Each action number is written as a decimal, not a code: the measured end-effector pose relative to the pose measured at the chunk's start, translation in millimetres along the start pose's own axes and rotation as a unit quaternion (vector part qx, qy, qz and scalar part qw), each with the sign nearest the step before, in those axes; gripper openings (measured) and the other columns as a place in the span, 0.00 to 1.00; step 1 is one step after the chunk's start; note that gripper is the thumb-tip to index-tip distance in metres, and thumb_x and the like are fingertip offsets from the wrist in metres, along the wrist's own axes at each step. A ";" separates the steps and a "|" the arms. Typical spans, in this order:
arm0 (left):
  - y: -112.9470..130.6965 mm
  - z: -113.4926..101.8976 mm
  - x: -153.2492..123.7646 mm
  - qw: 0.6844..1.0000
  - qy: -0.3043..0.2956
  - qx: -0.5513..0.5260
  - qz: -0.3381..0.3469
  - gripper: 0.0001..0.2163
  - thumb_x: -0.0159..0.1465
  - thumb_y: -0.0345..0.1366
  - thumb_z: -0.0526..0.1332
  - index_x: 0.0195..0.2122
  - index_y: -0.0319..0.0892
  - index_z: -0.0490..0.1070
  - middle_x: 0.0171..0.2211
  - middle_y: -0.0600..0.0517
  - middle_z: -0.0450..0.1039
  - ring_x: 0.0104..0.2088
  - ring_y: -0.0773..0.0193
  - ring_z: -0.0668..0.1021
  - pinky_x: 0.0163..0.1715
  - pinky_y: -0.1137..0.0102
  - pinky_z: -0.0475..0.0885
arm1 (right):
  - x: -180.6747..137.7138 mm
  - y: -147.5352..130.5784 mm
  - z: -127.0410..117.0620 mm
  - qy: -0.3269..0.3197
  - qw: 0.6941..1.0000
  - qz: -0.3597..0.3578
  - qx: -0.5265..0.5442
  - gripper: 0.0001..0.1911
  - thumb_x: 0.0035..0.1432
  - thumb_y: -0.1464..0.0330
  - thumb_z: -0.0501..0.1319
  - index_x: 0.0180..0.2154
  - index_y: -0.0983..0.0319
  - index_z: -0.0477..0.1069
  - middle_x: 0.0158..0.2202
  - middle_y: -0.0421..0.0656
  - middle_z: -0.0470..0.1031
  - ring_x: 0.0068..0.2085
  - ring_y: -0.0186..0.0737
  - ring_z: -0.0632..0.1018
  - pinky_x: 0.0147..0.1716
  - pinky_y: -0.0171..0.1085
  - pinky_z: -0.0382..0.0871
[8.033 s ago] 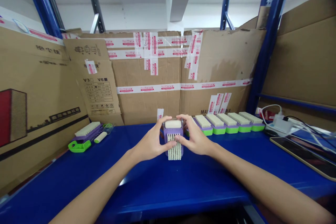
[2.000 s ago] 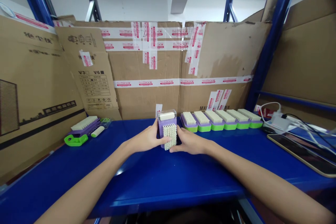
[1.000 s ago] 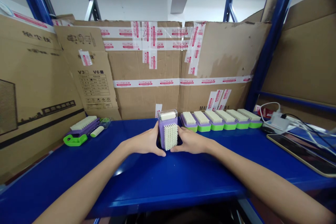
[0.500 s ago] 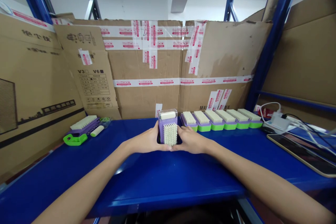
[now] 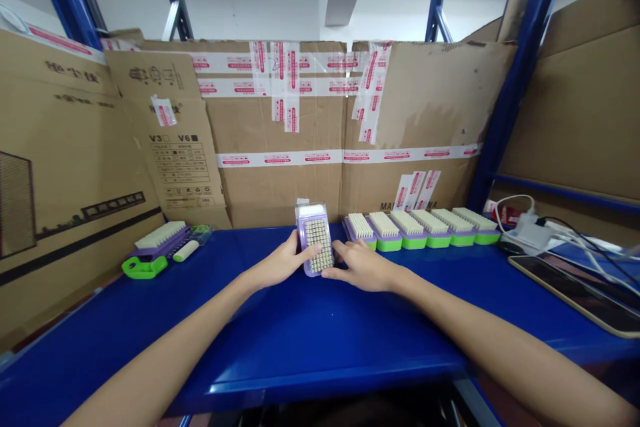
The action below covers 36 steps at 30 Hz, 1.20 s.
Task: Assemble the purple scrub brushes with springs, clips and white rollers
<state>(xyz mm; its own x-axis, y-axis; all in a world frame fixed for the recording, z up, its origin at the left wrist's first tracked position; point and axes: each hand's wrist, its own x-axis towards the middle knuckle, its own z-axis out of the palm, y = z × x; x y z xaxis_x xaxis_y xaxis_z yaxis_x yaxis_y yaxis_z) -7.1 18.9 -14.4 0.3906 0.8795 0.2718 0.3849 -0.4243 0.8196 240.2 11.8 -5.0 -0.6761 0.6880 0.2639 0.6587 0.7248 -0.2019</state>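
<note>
Tilted up over the middle of the blue shelf is a purple brush (image 5: 316, 237) with rows of pale bristles and a clear section at its top end holding a white piece. My left hand (image 5: 287, 257) is closed on its left side, with the thumb pressed across the bristles. At the lower right edge, the thumb and fingers of my right hand (image 5: 360, 264) grip the brush's corner. Part of those fingers is hidden behind it.
Several purple-and-green brushes (image 5: 413, 230) stand in a row at the back right. Another purple brush (image 5: 160, 237), a green handle (image 5: 144, 267) and a white roller (image 5: 185, 251) lie at the left. A tablet (image 5: 575, 290) and cables (image 5: 575, 250) are at right; cardboard (image 5: 280, 187) walls the back.
The bristled part has gone from standing out in front to lying flat along the purple body, and the brush has tilted. My left thumb has moved up onto the bristles.
</note>
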 end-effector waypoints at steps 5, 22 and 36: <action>4.3 -2.6 0.3 0.999 0.011 0.023 -0.019 0.33 0.74 0.60 0.56 0.72 0.45 0.65 0.69 0.44 0.72 0.69 0.45 0.74 0.71 0.52 0.65 | -0.6 -5.5 -5.5 -0.006 1.000 -0.005 -0.001 0.19 0.75 0.55 0.62 0.49 0.66 0.73 0.45 0.51 0.85 0.45 0.52 0.84 0.47 0.46 0.70; 2.9 -5.9 2.0 0.991 0.032 0.108 -0.069 0.33 0.74 0.63 0.50 0.51 0.40 0.84 0.46 0.45 0.87 0.46 0.49 0.84 0.44 0.65 0.73 | -1.5 -5.7 -4.8 -0.002 0.998 -0.052 -0.042 0.13 0.77 0.61 0.61 0.45 0.62 0.81 0.40 0.47 0.85 0.40 0.44 0.82 0.39 0.39 0.67; -11.1 -10.5 5.6 0.986 0.028 0.132 -0.097 0.35 0.72 0.66 0.49 0.42 0.38 0.82 0.41 0.42 0.86 0.42 0.49 0.83 0.41 0.63 0.71 | -1.6 -2.9 -3.0 -0.014 0.998 -0.055 0.001 0.09 0.75 0.63 0.63 0.46 0.63 0.78 0.42 0.48 0.83 0.42 0.46 0.81 0.40 0.40 0.68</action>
<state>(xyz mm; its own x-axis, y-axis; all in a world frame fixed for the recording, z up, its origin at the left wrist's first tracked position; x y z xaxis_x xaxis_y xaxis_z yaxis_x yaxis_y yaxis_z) -17.9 30.8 -16.6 0.2450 0.9569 0.1559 0.6554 -0.2820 0.7007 240.3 8.4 -2.0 -0.7536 0.6044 0.2582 0.5787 0.7965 -0.1755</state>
